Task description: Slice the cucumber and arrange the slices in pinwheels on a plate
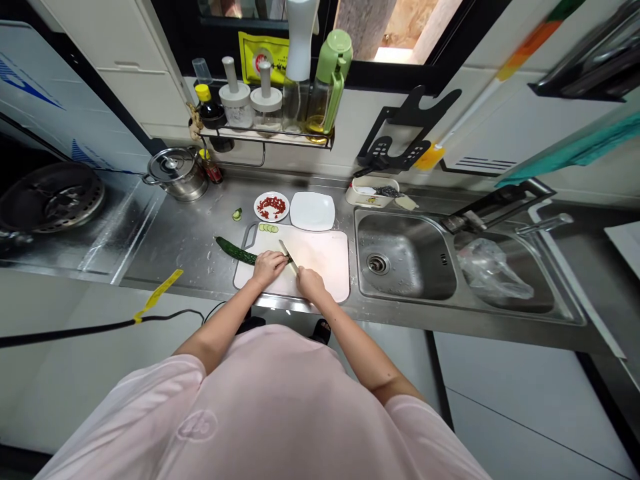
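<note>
A long green cucumber [235,251] lies across the left part of a white cutting board [327,260], its far end sticking out past the board's left edge. My left hand [270,267] is closed over the cucumber near its right end. In my right hand [310,283] is the handle of a kitchen knife [288,252], whose blade stands at the cucumber's cut end, close to my left fingers. Several pale cucumber slices [269,228] lie in a row at the board's upper left. A cucumber end piece [237,214] sits on the steel counter.
Behind the board are a plate of chopped red pieces [271,207] and a white square plate [313,211]. To the right is a steel sink [407,257]; a lidded pot [177,173] stands at left. Above hangs a seasoning rack [265,138].
</note>
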Motion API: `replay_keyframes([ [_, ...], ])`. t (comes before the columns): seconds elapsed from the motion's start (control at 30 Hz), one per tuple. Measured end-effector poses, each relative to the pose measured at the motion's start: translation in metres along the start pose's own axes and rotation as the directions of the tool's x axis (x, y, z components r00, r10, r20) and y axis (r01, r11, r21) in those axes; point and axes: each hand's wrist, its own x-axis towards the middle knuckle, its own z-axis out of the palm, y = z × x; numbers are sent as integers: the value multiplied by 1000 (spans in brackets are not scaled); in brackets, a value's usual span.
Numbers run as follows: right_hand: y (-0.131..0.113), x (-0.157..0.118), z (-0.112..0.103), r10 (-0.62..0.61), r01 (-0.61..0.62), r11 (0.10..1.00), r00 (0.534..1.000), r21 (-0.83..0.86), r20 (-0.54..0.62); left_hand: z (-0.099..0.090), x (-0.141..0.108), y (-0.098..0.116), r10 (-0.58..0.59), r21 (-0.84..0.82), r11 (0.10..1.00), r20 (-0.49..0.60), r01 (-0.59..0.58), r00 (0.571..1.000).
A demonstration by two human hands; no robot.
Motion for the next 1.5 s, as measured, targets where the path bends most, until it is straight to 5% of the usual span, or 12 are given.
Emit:
replay_keyframes([
  [0.47,-6,16,-4,-20,20,1000,1000,18,-8,1,0,-1,-4,-4,1000,-14,3,1000],
  [1.07,19,-15,8,30,-33,997,999,-69,-35,-2,1,0,-16,-25,1000,-2,16,1000],
  [1.3,41,-26,9,63,-97,983,976,-156,-207,-20,14,9,-263,-130,962,-215,239,941],
  [1.5,44,-29,13,-65,-6,974,951,-227,-302,-38,47,19,-75,-91,992,123,86,990],
])
